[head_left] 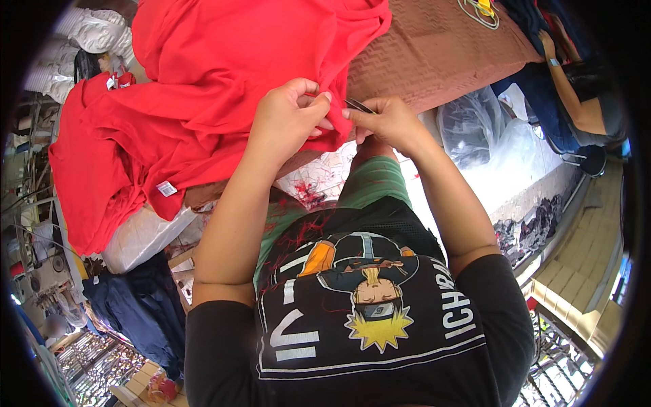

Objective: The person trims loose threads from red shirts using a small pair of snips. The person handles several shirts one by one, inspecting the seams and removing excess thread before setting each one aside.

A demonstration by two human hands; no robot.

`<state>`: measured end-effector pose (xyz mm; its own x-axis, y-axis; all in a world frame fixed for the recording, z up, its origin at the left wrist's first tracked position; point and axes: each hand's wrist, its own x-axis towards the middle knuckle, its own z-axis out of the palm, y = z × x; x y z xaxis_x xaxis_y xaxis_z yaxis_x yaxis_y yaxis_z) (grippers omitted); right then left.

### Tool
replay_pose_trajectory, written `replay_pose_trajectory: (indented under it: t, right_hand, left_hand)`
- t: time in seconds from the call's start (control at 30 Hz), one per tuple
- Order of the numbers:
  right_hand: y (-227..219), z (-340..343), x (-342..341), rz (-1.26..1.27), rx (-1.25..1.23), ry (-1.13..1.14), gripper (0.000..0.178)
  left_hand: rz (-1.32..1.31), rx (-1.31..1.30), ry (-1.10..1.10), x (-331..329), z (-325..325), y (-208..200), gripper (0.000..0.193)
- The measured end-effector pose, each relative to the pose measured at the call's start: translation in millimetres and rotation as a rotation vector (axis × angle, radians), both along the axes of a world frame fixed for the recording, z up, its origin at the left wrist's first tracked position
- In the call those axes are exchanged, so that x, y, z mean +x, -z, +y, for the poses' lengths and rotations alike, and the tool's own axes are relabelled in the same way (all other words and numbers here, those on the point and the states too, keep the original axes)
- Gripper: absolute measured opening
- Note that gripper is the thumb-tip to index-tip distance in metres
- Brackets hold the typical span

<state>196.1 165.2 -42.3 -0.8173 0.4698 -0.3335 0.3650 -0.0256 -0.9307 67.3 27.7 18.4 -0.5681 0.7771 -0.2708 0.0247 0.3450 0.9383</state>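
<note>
Spreading over the brown cover (441,54), red fabric (210,88) bears a small white printed label (166,188) at left; the left hand (295,115) pinches its edge, the right hand (390,123) grips a dark pointed tool (359,106), and white lettering (458,308) marks the black shirt (363,298).

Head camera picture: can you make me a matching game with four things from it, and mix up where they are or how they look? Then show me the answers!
Things
1. red cloth
2. small dark tool
3. plastic sheeting
4. dark blue cloth

Places and looks
A. see-through, to the right of the right forearm
B. below the red cloth, on the picture's left side
C. poking out from the right hand
D. spread out wide, with the left hand at its edge

Right pairs: 1-D, 2-C, 3-A, 4-B
</note>
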Motion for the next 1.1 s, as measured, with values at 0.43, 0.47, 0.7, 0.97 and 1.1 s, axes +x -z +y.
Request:
replay_pose_trajectory:
  t: [0.43, 0.47, 0.7, 0.97, 1.1]
  right_hand:
    - [12.3, -14.0, 7.3, 0.390, -0.234, 0.381, 0.025]
    - [1.1, -12.7, 11.4, 0.374, -0.105, 0.375, 0.028]
    - [-188.2, -14.2, 115.8, 1.046, 0.509, -0.114, 0.031]
    - [-227.2, -75.2, 108.7, 1.315, 0.640, -0.626, 0.029]
    - [-230.6, -80.7, 111.8, 1.354, 0.667, -0.623, 0.028]
  left_hand:
    - [-1.056, 0.584, -0.466, 12.5, -38.5, 69.5, 0.027]
    - [-1.088, 0.547, -0.447, 5.8, -46.5, 72.3, 0.028]
    - [-0.165, 0.427, -0.553, 6.0, -63.7, 32.7, 0.036]
    - [1.019, 0.412, 0.106, -24.0, -20.5, 19.0, 0.019]
    - [1.192, 0.260, 0.211, -27.0, 10.4, 45.7, 0.022]
